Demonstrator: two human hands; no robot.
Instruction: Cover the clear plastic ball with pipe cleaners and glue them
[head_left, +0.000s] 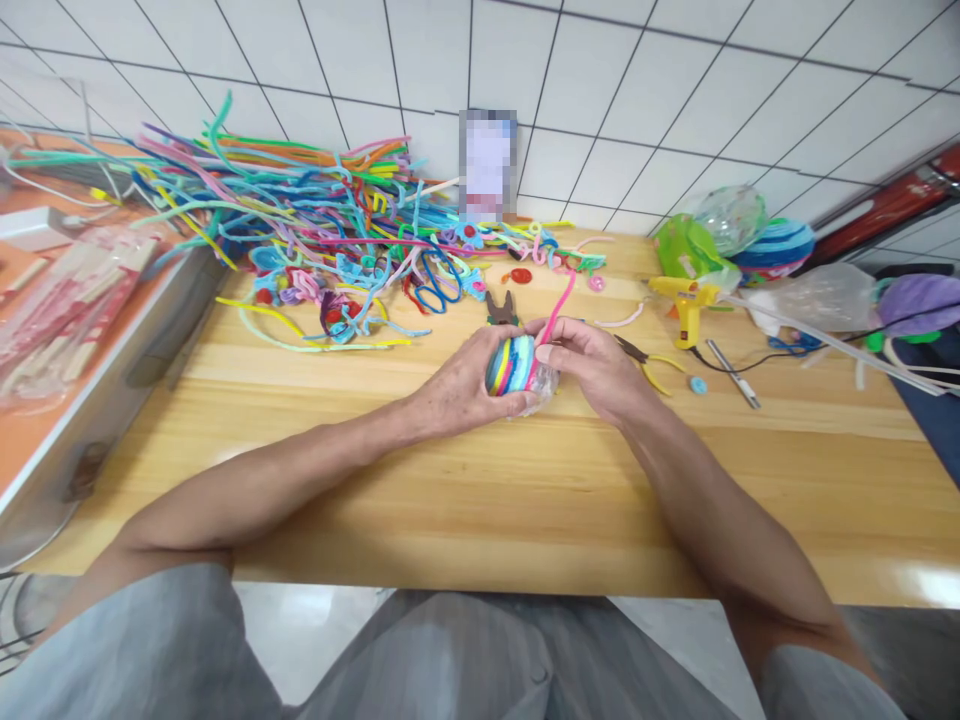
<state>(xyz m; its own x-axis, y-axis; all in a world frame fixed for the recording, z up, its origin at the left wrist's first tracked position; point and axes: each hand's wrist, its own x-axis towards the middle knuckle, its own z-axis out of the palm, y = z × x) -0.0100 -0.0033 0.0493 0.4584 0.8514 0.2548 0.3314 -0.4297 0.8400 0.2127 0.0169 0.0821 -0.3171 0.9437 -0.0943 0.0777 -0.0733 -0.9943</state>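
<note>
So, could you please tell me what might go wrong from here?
The pink strip has its upper end free, so it might slip if the right hand loosens. The striped ball could turn if the left hand relaxes. The black cord trails over the table, so a snag could drag the glue gun.

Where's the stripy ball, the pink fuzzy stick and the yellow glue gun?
Stripy ball (517,362): head view, its stripes.
Pink fuzzy stick (558,307): head view, its raised part.
Yellow glue gun (687,312): head view, its handle.

White tiled wall (427,55); pale wooden table (465,520); shiny light floor (307,625).
</note>
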